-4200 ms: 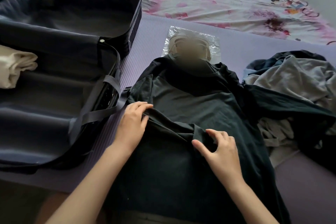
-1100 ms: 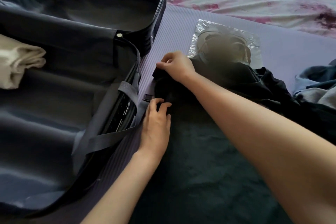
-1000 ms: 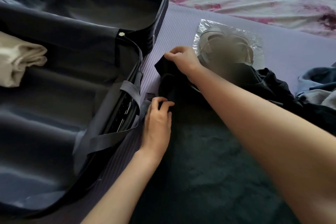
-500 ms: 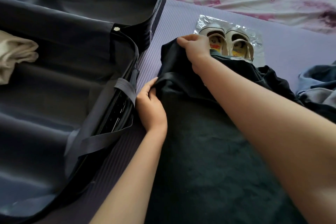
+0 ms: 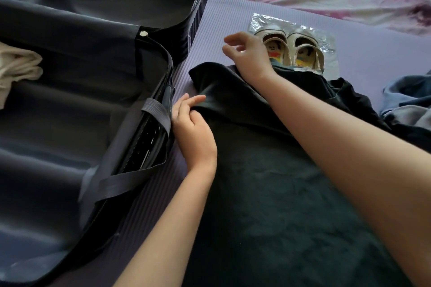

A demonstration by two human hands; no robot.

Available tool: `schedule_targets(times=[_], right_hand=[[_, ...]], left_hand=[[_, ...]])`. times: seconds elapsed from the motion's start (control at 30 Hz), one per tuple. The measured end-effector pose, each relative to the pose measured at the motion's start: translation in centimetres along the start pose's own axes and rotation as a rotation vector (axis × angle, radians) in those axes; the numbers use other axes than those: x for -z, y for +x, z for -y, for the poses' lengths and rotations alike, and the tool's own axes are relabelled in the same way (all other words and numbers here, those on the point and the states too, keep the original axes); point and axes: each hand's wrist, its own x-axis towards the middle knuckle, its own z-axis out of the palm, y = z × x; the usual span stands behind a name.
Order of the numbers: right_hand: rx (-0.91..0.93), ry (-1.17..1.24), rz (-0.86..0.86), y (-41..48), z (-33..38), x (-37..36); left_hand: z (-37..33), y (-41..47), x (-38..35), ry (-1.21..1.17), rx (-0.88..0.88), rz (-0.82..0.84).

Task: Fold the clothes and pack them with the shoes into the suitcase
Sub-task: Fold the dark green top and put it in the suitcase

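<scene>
the left hand [image 5: 193, 128] is gripping the garment [image 5: 268, 182] at its left side. one digit is lying across the top of the fold and the rest are curling in at the edge, so it seems to be pinning the crease in place while the fold is being set. the right hand [image 5: 247, 53] is hanging just above the garment's far edge, fingers loosely curled and holding nothing. the cloth is lying under its wrist and forearm, not in its grasp, and i am reading that hand as free to smooth the cloth or take the next fold.

the garment is lying flat on the mat [image 5: 224, 21], stretching from near the person up toward the shoes [image 5: 293, 51], with a turned-in band crossing its far part. its left edge is lying just beside the suitcase [image 5: 70, 112], close to a loose strap [image 5: 155, 112] that is trailing over the rim. folding right beside the case is probably keeping the move into it short.

the shoes are sitting side by side in a clear bag [image 5: 326, 39] just beyond the right hand, and the garment's far edge is overlapping the bag's near side. the suitcase is lying open to the left, with a cream cloth [image 5: 18, 70] already sitting inside at its far left. a pile [image 5: 405, 105] of unfolded clothes is waiting at the right, touching the garment's sleeve side.
</scene>
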Motion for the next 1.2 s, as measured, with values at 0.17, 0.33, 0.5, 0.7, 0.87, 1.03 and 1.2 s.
schedule_targets(times=[0.17, 0.33, 0.5, 0.7, 0.87, 1.03, 1.2], right_hand=[[0.137, -0.094, -0.065, -5.7, -2.6, 8.0], [-0.101, -0.284, 0.005, -11.4, -8.5, 14.9], [-0.130, -0.548, 0.158, -12.9, -11.9, 15.6], [-0.092, -0.490, -0.058, -12.3, -12.5, 15.0], [-0.141, -0.639, 0.040, -11.7, -12.4, 14.6], [-0.094, -0.416, -0.210, -12.3, -11.6, 15.9], [-0.170, -0.369, -0.273, -10.9, -10.4, 17.8]], left_hand=[[-0.2, -0.8, -0.5, 0.384, -0.500, 0.277], [0.9, 1.0, -1.9, 0.770, -0.563, 0.513], [3.4, 1.4, -1.7, 1.028, -0.561, 0.600], [4.3, 1.5, -1.5, 1.066, -0.617, 0.591], [4.4, 1.4, -1.6, 1.086, -0.606, 0.610], [4.2, 1.4, -1.5, 1.070, -0.602, 0.627], [4.2, 1.5, -1.5, 1.092, -0.591, 0.627]])
